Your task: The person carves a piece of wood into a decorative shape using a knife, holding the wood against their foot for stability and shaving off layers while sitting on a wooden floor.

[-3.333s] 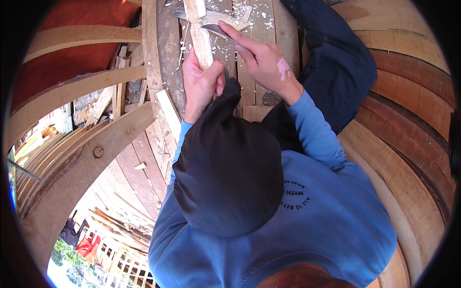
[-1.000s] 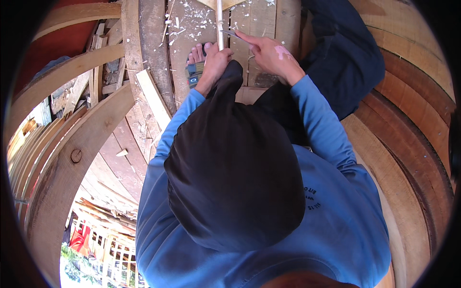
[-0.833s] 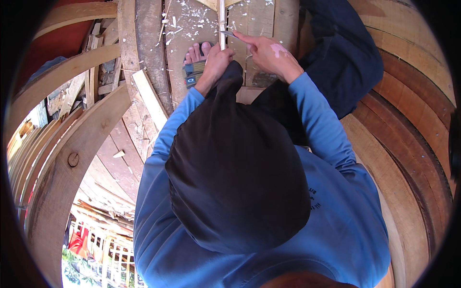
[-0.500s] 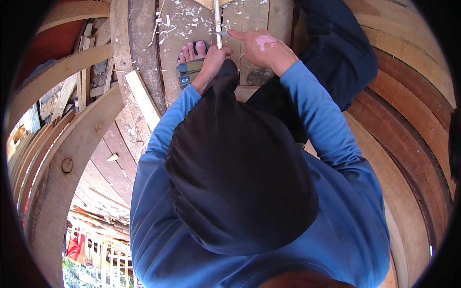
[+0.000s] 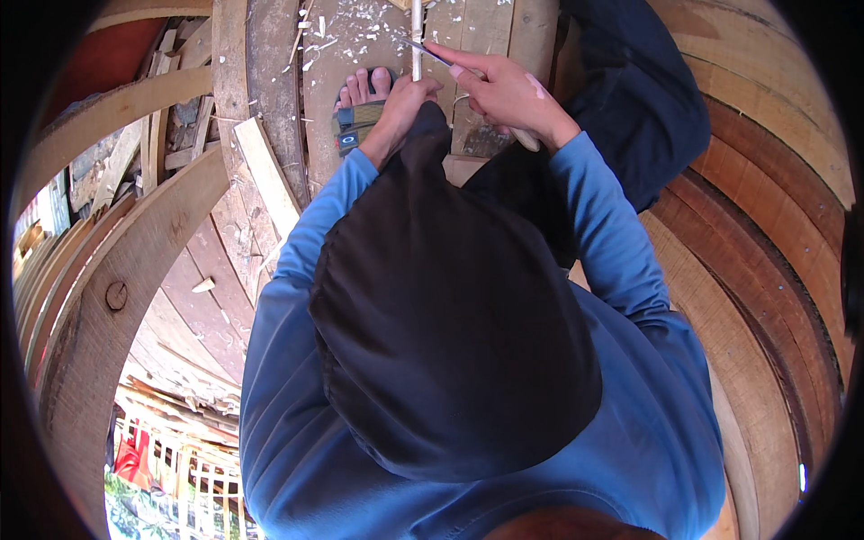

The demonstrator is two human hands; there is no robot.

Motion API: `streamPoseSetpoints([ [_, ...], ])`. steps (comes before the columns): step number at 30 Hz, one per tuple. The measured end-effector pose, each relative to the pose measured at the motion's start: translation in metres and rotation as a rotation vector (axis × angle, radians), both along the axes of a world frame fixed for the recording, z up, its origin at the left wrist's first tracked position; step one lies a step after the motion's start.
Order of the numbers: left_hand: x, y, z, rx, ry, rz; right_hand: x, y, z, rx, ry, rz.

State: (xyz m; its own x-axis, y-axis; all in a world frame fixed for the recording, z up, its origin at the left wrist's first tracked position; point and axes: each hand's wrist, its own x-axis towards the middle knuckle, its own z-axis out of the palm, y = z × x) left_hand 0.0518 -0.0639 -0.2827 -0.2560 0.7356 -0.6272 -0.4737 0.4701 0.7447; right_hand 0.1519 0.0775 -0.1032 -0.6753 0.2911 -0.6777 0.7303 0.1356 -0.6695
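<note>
My left hand is closed round the lower end of a thin pale wooden stick, which points away from me. In my right hand is a knife, its narrow blade lying across the stick. The index finger stretches along the blade, and the pale handle end sticks out below the palm. A dark cloth reaches up to my left wrist and hides part of that hand's lower side. My sandalled foot rests just left of the left hand.
White wood shavings lie scattered on the plank floor. A loose board lies to the left. Curved timber ribs rise on the left, and curved planks form a wall on the right. A pale slatted basket stands at lower left.
My right hand has shifted slightly up and right and rolled over, so the knife's handle end now shows. The blade has moved farther along the stick, away from my left hand.
</note>
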Motion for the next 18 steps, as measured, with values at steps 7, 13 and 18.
streamPoseSetpoints([
  [7, -0.004, 0.0, -0.003, -0.032, -0.084, 0.032, 0.013, 0.001, 0.036, -0.632, 0.163, -0.304],
  [13, -0.006, -0.004, 0.014, 0.073, 0.265, -0.138, 0.023, 0.004, 0.05, -0.83, 0.333, -0.362],
  [18, -0.005, -0.004, 0.025, 0.083, 0.288, -0.127, 0.024, 0.006, 0.063, -0.822, 0.348, -0.34],
])
